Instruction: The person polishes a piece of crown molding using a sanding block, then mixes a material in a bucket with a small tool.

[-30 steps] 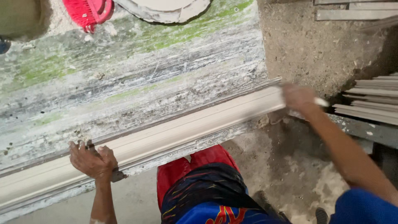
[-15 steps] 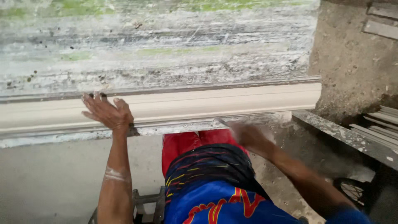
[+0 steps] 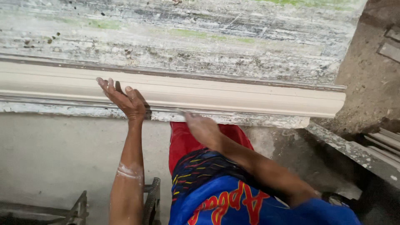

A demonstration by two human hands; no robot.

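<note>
A long cream plaster moulding lies along the front edge of a stained work slab. My left hand rests flat on the moulding's near face, fingers spread, holding nothing. My right hand is blurred just below the slab's front edge, near the middle of the moulding. A thin sliver seems to stick out at its fingertips, but I cannot tell whether it holds anything. My red shorts and blue shirt fill the lower middle.
The slab is streaked grey, white and green. Below it is a concrete floor. A dark metal frame stands at lower left. At the right are an earth wall, a grey angled bar and stacked pale strips.
My right hand has come from the moulding's right end to the slab's front edge near the middle. My left hand has stayed on the moulding. The view has shifted closer and to the right.
</note>
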